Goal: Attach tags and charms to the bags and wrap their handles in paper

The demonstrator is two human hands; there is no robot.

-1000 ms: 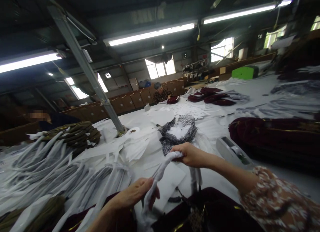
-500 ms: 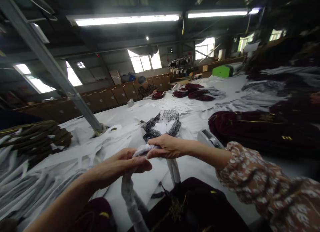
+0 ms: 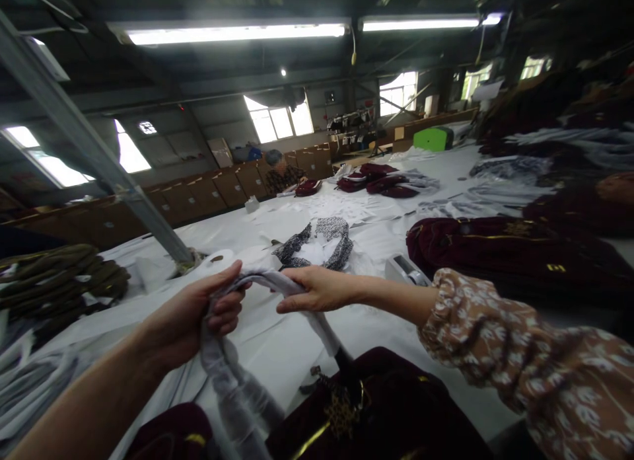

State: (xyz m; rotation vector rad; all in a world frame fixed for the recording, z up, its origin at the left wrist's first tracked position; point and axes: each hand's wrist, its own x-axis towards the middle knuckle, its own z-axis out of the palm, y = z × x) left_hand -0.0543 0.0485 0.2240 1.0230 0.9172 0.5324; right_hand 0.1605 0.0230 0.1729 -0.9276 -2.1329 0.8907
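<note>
A bag strap wrapped in whitish, thin sheeting point(image 3: 265, 279) arches up from a dark maroon bag point(image 3: 401, 407) in front of me. My left hand point(image 3: 218, 305) is closed round the strap's left part, fingers curled and thumb on top. Just to the right, my right hand point(image 3: 321, 289) pinches the same strap between thumb and fingers. A short stretch of strap spans the gap between the hands. From there both wrapped sides run down to the bag. A snowflake-like metal charm point(image 3: 341, 412) hangs on the bag's front, beside a gold zip.
A tape dispenser point(image 3: 407, 271) and a maroon bag point(image 3: 475, 248) lie at right. Beyond my hands is a black-and-white speckled piece point(image 3: 341, 248). Olive folded goods point(image 3: 64, 275) are stacked left, near a metal post point(image 3: 133, 189). Another person point(image 3: 282, 172) is across the white table point(image 3: 208, 229).
My left hand has moved left and up, turning from flat, outstretched fingers to a curled grip. The hands are farther apart, and more strap shows between them. The view has shifted slightly.
</note>
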